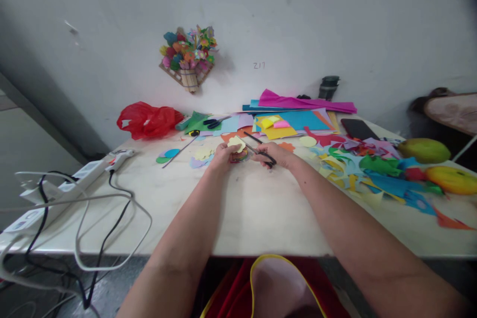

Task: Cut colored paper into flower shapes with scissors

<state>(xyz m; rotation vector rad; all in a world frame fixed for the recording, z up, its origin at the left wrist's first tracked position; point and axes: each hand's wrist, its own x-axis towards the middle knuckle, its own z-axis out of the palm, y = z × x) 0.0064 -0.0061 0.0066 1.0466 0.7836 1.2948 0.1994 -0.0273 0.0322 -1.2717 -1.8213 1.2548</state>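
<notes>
My left hand (223, 155) pinches a pale yellow paper flower (236, 144) with a scalloped edge, above the middle of the table. Black-handled scissors (267, 156) are in my right hand (276, 154), their blades pointing left toward the flower's edge. Under the flower lie small colourful paper pieces (242, 157), partly hidden by it. Pale yellow and lilac cut shapes (203, 155) rest just left of my left hand. An orange paper flower (286, 146) lies beyond my right hand.
Coloured paper sheets (298, 121) and a second pair of scissors (212, 123) lie at the back. Paper scraps (387, 179), a phone (359, 129) and yellow fruit (452, 180) are on the right. A red bag (149, 120) and power strip (55, 198) are on the left.
</notes>
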